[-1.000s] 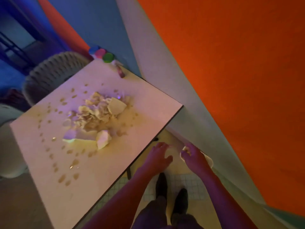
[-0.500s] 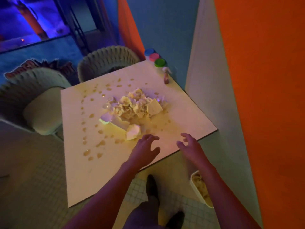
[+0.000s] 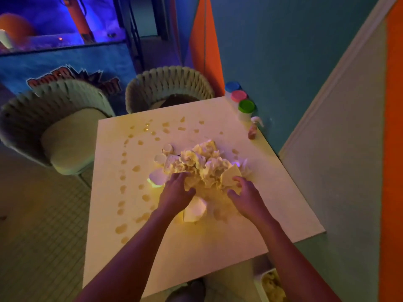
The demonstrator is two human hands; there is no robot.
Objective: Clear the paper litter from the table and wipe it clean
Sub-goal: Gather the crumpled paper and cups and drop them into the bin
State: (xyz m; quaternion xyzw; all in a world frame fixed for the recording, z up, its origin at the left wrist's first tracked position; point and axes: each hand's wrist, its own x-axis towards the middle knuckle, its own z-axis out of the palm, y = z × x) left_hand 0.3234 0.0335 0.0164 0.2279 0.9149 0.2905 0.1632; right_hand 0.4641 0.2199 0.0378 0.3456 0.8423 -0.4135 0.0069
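A heap of crumpled paper litter [image 3: 202,164] lies in the middle of the white table [image 3: 272,192], among many yellowish droplets [image 3: 122,228]. My left hand [image 3: 176,192] has its fingers curled into the near left side of the heap. My right hand [image 3: 245,195] grips the near right side, its fingers on a flat paper piece [image 3: 230,176]. A folded white paper [image 3: 195,209] lies just below and between my hands.
Three small tubs with blue, pink and green lids [image 3: 246,105] and a small spray bottle [image 3: 254,128] stand at the table's far right corner. Two woven chairs [image 3: 58,118] stand on the far and left sides. A white bin holding paper [image 3: 270,284] sits on the floor at bottom right.
Both hands have risen from the floor bin, reached forward over the table's near edge and closed on the paper heap. The view has swung onto the table.
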